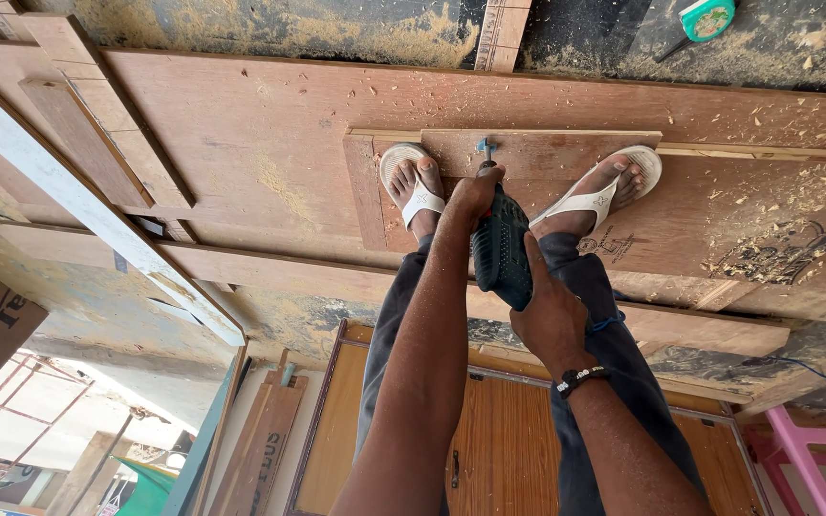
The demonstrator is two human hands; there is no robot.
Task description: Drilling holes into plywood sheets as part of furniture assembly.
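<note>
I look down at a dark green power drill (501, 253) held point-down on a small wooden board (547, 153). My left hand (475, 191) wraps the drill's front end by the blue-tipped bit (486, 148). My right hand (552, 315), with a dark wristband, grips the drill's rear body. Both of my feet, in white sandals, stand on the board: one (413, 186) left of the bit, the other (614, 186) right of it.
The small board lies on a large plywood sheet (260, 143) strewn with shavings. A green tape measure (706, 19) lies at the far top right. A white strip (78, 201) runs diagonally at left, a pink stool (805, 449) stands at bottom right, and a wooden door panel (509, 430) lies below.
</note>
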